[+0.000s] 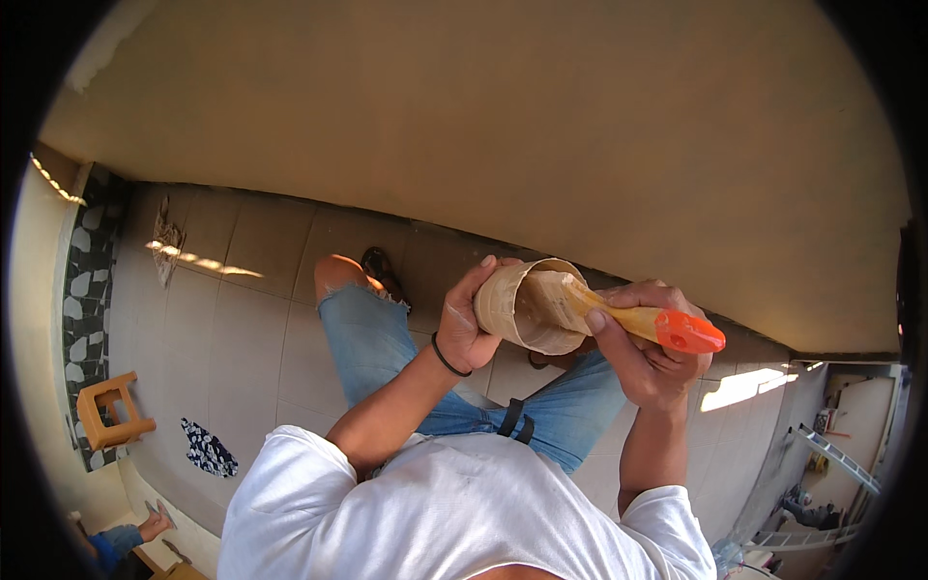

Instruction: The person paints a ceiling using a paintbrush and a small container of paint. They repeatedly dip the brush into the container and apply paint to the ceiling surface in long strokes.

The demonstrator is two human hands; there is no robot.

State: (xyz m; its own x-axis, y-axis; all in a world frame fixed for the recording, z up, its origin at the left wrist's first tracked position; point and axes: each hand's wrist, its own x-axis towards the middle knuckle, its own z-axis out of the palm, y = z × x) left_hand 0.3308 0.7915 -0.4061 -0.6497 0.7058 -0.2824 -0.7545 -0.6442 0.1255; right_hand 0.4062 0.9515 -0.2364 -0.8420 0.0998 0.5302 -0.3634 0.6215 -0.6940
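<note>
Here: left hand [469, 314], curled round tilted cup [496, 307]; right hand [657, 360], gripping brush [630, 320]; bristles [551, 296] best wiped lightly inside, cup held steady.

On the tiled floor [232, 338], a crumpled rag [167, 240] lies near the upper left corner. A mosaic-patterned strip [85, 290] runs along the left edge, an orange-brown stool [93, 416] by its lower end; near the stool lies a dark patterned cloth [208, 449]. Beyond the right edge shows a ladder [839, 457].

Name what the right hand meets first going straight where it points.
Probably the cup: the right hand points its brush into it, though depth along that line is hard to judge.
</note>
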